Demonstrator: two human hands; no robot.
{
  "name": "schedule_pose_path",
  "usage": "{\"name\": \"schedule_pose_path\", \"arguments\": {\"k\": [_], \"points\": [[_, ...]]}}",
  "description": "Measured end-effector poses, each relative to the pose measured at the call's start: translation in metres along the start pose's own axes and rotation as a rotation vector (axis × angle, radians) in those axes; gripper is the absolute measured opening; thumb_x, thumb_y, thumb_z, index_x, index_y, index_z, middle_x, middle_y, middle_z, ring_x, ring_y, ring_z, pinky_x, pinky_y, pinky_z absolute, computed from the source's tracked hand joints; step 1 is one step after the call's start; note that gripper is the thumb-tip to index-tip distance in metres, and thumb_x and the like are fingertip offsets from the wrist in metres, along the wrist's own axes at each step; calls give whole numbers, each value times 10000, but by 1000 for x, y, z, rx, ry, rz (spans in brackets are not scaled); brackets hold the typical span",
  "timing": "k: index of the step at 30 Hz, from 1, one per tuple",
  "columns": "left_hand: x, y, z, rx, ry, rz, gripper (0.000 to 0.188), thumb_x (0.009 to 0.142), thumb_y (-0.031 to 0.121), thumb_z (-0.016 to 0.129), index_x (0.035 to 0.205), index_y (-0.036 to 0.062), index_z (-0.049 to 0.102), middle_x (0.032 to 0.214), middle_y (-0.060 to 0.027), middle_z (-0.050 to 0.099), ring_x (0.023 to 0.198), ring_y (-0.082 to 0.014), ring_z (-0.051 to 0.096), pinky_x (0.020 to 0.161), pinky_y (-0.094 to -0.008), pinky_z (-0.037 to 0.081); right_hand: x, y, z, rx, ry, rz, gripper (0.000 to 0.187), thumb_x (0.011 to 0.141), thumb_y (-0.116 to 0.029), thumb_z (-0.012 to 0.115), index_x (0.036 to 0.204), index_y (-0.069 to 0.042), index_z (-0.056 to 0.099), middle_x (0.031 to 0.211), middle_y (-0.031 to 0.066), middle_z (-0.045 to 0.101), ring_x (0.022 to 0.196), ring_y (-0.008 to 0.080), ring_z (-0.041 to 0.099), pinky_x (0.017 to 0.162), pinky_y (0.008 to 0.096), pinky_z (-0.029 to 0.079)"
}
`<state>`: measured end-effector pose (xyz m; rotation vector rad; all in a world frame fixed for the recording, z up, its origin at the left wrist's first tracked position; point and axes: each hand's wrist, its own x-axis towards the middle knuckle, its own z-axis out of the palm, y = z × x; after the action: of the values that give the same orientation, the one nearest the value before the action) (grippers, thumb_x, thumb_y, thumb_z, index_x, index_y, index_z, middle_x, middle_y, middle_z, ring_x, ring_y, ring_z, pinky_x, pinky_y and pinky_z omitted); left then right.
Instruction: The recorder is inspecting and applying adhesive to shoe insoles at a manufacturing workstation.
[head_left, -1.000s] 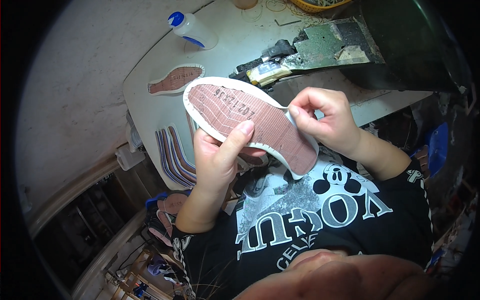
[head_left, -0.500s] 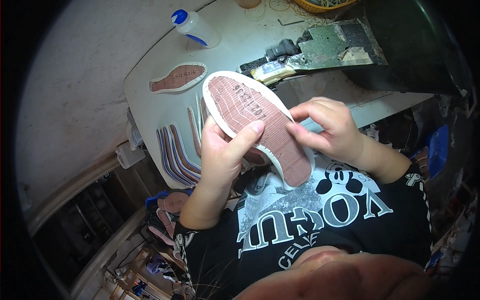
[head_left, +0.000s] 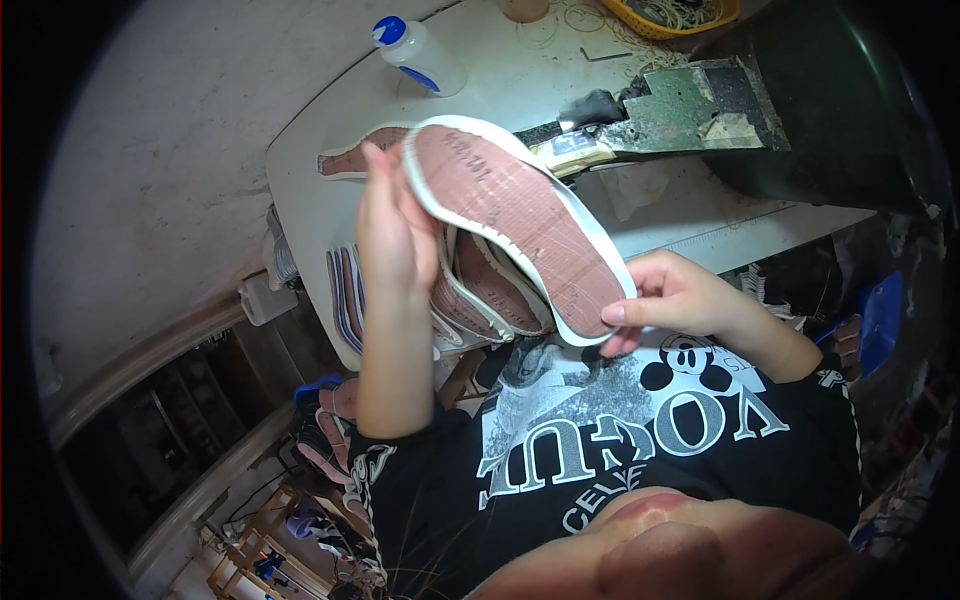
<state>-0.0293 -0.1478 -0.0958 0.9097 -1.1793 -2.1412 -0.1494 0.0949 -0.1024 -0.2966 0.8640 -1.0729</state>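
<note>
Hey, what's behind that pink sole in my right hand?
Past the lower-left edge of the pink sole, more white-rimmed soles show; past its upper-right edge, a green plate and the table. Whatever lies directly behind its face is covered.

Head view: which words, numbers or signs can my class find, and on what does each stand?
Black T-shirt with white print: large lettering, legible, wording not copied.
White-rimmed pink sole in the right hand: dark marks, blurred.
Similar sole behind it: marks too small.
Yellowish-white patch beside green plate: marks, blurred.
</note>
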Motion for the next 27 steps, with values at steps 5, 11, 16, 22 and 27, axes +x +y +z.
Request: {"name": "schedule_pose_path", "arguments": {"k": [5,11,16,22,27], "points": [[87,-14,-52,18,40,-127,743,973,469,392,1400,-69,108,1466,-287,155,1224,-477,419,1001,-525,407,-7,-1,1,-139,-54,-27,258,921,-151,591,1082,49,605,949,101,667,789,139,671,671,221,537],[135,-24,-33,-19,-91,-105,858,952,582,293,1432,-75,17,1517,-253,9,1232,-507,398,1026,-548,364,-17,1,7,-206,-34,-6,238,915,-135,596,1069,44,621,940,86,671,764,128,673,641,208,529],[178,-30,-33,-33,-190,-63,934,915,659,274,1434,-82,40,1520,-246,18,1240,-507,390,1031,-538,351,-17,6,8,-169,-52,-81,223,916,-109,584,1067,51,619,942,88,671,790,135,672,649,215,532],[160,-12,-35,3,-65,-29,853,937,597,335,1397,-100,161,1482,-251,151,1202,-458,441,1017,-511,367,-15,4,5,-222,-11,-282,232,932,-89,544,1099,63,598,988,111,666,862,158,664,745,254,540],[66,-3,-11,197,202,32,726,928,547,457,1291,-76,376,1365,-201,381,1130,-304,495,970,-443,405,-10,5,8,-50,46,-252,268,945,-105,523,1155,56,568,1041,121,652,890,166,659,778,269,537]]}}
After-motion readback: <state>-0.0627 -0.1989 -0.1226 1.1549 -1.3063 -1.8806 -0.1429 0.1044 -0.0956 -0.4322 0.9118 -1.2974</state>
